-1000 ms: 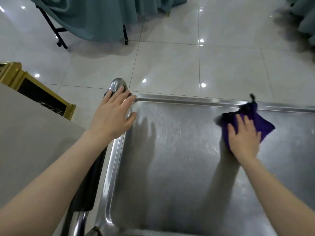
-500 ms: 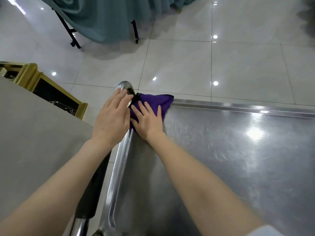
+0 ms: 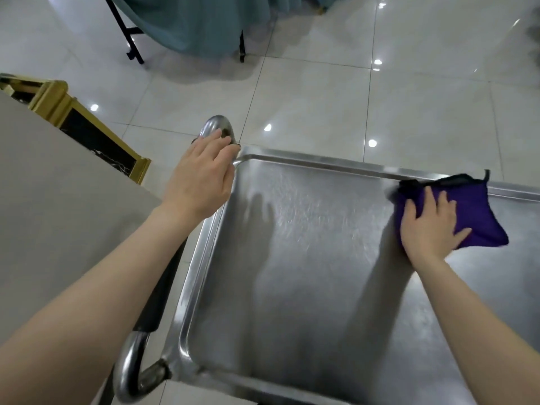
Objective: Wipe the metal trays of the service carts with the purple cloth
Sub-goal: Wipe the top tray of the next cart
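The metal tray (image 3: 306, 258) of a service cart fills the lower middle and right of the head view. A purple cloth (image 3: 479, 211) lies flat on the tray near its far rim, at the right. My right hand (image 3: 429, 226) presses on the cloth with spread, straight fingers. My left hand (image 3: 201, 179) rests palm down on the cart's handle bar (image 3: 217, 127) at the tray's far left corner, its fingers laid over the bar.
The cart's curved handle tube (image 3: 131, 372) with a black grip runs along the tray's left side. A grey tabletop (image 3: 43, 206) sits at the left with a gold-framed stand (image 3: 87, 124) behind it. A teal-draped table (image 3: 190, 21) stands on the tiled floor ahead.
My right hand swept the purple cloth from the tray's far left corner back along the far rim to the right. My left hand stayed on the handle.
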Action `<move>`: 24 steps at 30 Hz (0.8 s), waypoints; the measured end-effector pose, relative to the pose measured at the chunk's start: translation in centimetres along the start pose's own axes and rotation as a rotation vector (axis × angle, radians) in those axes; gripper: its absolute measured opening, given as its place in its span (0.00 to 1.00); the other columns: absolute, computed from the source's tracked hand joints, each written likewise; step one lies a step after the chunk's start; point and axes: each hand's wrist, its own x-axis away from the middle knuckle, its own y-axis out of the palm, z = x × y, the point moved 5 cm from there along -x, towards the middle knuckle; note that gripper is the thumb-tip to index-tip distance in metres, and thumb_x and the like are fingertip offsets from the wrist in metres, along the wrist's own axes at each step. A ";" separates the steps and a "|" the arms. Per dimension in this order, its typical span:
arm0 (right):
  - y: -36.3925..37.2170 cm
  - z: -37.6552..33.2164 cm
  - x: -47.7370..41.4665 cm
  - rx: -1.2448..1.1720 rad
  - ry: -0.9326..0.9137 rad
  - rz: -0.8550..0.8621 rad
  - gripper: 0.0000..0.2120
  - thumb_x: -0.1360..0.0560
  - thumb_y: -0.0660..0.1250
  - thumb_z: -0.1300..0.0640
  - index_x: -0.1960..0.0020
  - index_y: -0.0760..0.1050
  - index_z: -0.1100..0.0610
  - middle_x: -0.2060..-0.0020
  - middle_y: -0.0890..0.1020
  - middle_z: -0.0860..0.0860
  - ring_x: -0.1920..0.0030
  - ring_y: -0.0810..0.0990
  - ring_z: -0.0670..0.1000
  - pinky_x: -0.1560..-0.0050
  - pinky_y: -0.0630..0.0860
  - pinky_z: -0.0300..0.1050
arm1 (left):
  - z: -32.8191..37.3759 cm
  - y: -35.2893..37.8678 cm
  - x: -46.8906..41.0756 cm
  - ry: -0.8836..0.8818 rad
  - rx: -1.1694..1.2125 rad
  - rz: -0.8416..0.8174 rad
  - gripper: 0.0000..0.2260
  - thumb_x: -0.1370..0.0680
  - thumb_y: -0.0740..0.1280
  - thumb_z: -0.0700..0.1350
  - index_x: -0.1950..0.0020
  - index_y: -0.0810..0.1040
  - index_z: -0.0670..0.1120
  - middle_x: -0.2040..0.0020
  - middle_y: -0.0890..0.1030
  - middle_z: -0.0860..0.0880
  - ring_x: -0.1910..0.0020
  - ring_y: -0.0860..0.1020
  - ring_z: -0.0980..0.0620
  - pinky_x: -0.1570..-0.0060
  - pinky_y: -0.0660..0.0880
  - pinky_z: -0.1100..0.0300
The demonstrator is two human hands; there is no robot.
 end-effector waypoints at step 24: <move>0.8 8.7 25.2 0.090 -0.438 -0.135 0.26 0.21 0.59 0.43 0.24 0.60 0.44 0.23 0.59 0.46 0.23 0.54 0.50 0.26 0.51 0.64 | 8.1 1.2 24.9 -0.112 0.217 -0.132 0.22 0.20 0.62 0.47 0.27 0.65 0.48 0.26 0.66 0.46 0.24 0.58 0.47 0.25 0.53 0.49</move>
